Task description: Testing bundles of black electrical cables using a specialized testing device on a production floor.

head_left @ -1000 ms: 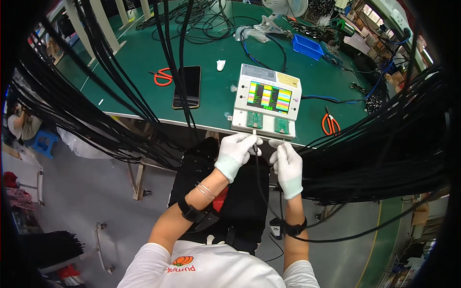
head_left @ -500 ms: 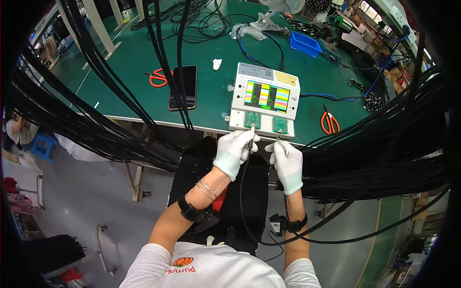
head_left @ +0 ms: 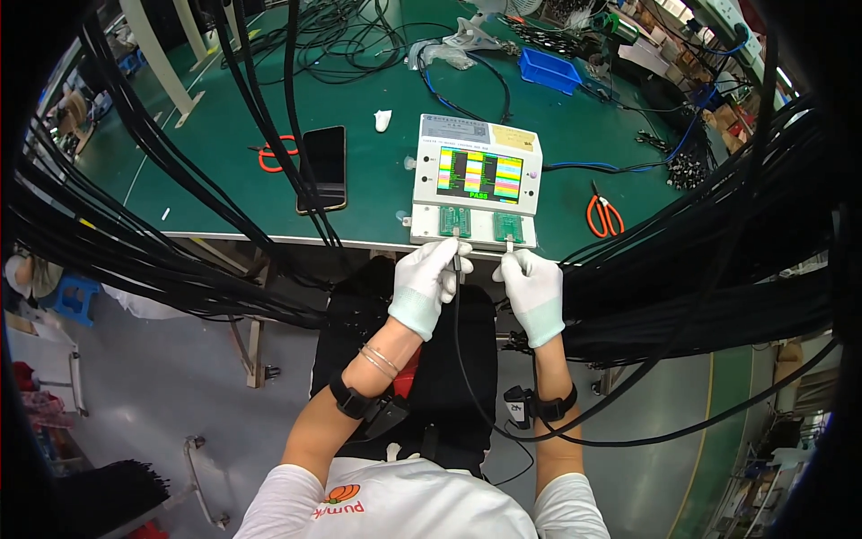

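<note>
White gloves with pale green cuffs cover both hands at the table's near edge. My left hand (head_left: 424,283) is closed on one end of a black cable (head_left: 459,323), whose connector meets the left green circuit board (head_left: 454,220) of a white tester (head_left: 476,135). Beside it, my right hand (head_left: 532,292) pinches another cable connector (head_left: 510,242) against the right green board (head_left: 507,225). Whether either plug is fully seated I cannot tell. The tester's lit screen (head_left: 479,174) shows coloured rows.
Bundles of black cables (head_left: 664,310) hang at both sides. On the green table (head_left: 368,171) lie a phone (head_left: 325,166), red-handled cutters (head_left: 277,154), orange-handled pliers (head_left: 603,214) and a white scrap (head_left: 382,119). A blue tray (head_left: 549,72) sits farther back.
My right hand has moved forward, bringing its connector up to the right board. My left hand stays by the left board. The whole view has shifted slightly.
</note>
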